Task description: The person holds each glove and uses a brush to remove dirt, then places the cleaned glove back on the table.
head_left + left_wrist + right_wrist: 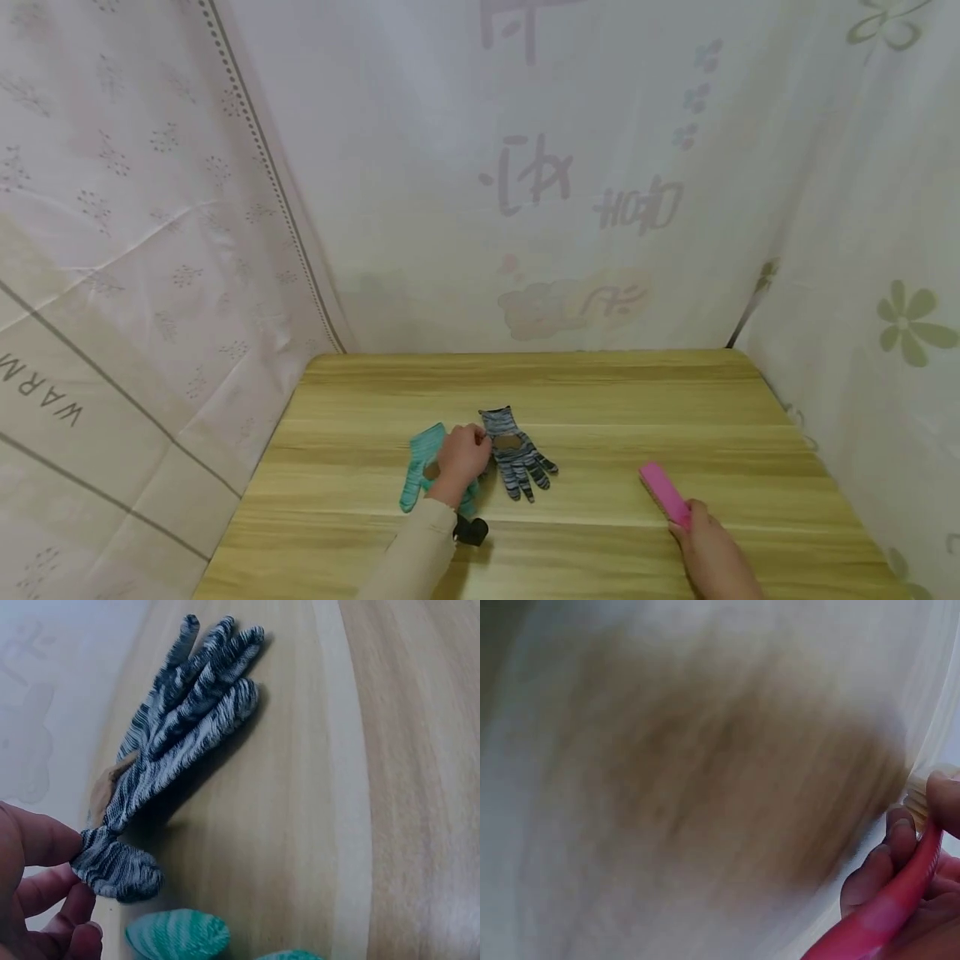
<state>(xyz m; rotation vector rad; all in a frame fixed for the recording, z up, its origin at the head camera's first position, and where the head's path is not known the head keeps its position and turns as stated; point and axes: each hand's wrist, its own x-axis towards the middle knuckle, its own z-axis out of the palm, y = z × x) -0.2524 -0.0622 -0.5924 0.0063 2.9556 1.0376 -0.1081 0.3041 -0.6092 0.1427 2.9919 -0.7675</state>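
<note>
My left hand (463, 454) pinches the edge of a black-and-grey knitted glove (517, 454) near its thumb, as the left wrist view shows. That glove (180, 727) has a brown patch, and its fingers point away from the hand. Beneath my left hand and wrist lies a teal knitted glove (415, 471), partly hidden by them. On the right, my right hand (712, 554) grips a pink brush (663, 493) by its handle, apart from both gloves. Pale bristles (917, 801) show beside the fingers in the right wrist view, which is otherwise blurred.
Both gloves lie on a wood-grain table (600, 392) with rounded far corners. Printed white cloth (420, 208) hangs behind it and along both sides. A small black object (470, 531) sits at my left wrist.
</note>
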